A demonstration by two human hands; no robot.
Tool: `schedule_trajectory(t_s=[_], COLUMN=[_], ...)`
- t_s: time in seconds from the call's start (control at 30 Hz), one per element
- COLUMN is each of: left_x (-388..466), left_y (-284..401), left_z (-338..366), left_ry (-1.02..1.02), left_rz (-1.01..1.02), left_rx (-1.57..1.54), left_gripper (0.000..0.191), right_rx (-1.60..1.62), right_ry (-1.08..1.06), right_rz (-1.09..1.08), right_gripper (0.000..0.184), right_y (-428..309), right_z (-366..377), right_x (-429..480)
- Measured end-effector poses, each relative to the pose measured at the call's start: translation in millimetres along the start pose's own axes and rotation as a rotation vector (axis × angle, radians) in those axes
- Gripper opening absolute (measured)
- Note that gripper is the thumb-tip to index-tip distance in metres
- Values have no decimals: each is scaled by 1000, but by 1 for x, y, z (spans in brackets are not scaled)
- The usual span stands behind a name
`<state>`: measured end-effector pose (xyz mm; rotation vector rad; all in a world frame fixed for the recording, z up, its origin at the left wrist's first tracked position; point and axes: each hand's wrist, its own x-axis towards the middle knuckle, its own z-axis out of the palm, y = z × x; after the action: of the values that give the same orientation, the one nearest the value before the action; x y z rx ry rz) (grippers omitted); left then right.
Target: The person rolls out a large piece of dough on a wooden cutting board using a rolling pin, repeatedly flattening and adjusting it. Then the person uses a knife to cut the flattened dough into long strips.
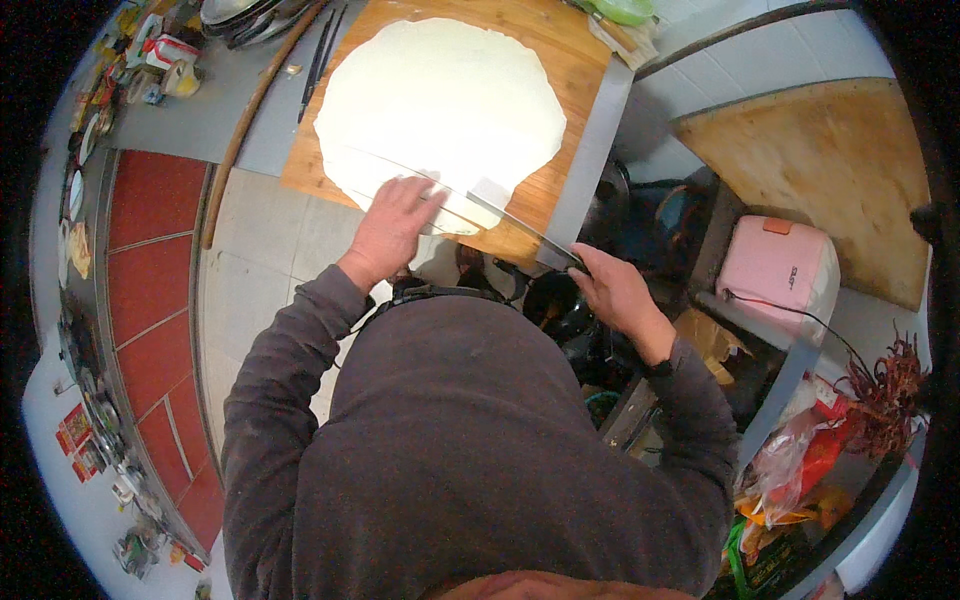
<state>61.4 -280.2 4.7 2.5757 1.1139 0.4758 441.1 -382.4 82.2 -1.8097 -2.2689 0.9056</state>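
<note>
A large, thin, rounded sheet of dough (442, 105) lies spread over a wooden board (577, 90). Straight cut lines cross its near part, leaving strips along the front edge. My left hand (397, 214) lies palm down on those strips, its fingers slightly apart. Around the handle of a kitchen knife (529, 225) is my right hand (619, 289). The knife's blade slants across the near right of the dough, up and left from the handle. Part of the near dough is hidden under my left hand.
A long wooden rolling pin (259, 105) and dark chopsticks (321, 67) lie left of the board. Pans (240, 22) stand at the far left. On the right are a pink appliance (780, 259) with a cord, a leaning wooden board (817, 180) and plastic bags (787, 472).
</note>
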Motion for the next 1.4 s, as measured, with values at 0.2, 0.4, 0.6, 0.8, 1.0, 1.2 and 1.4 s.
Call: schedule_trajectory(t_s=[0.2, 0.4, 0.6, 0.8, 1.0, 1.2, 1.4], left_x=[11, 0, -14, -30, -36, -26, -18], left_y=[11, -13, -56, -92, -116, -127, -148], left_z=[5, 5, -12, -31, -31, -34, -41], left_ry=[-150, -59, 140, 128, 157, 108, 148], left_rz=[46, -5, -196, -349, -418, -505, -639], left_rx=[-23, -114, 0, 34, 30, 36, -135], left_gripper=[53, 51, 49, 52, 52, 53, 50], right_rx=[-13, -25, 14, -70, -156, -180, -134], right_ry=[-8, -55, 66, 2, -91, -136, -134], right_rz=[75, 193, 7, -177, -139, -137, -165], right_gripper=[39, 38, 38, 31, 31, 32, 31], right_y=[10, 4, -52, -122, -157, -165, -165], right_z=[-5, -57, -61, -26, 0, 9, 16], right_x=[-21, -56, 57, 208, 268, 283, 286])
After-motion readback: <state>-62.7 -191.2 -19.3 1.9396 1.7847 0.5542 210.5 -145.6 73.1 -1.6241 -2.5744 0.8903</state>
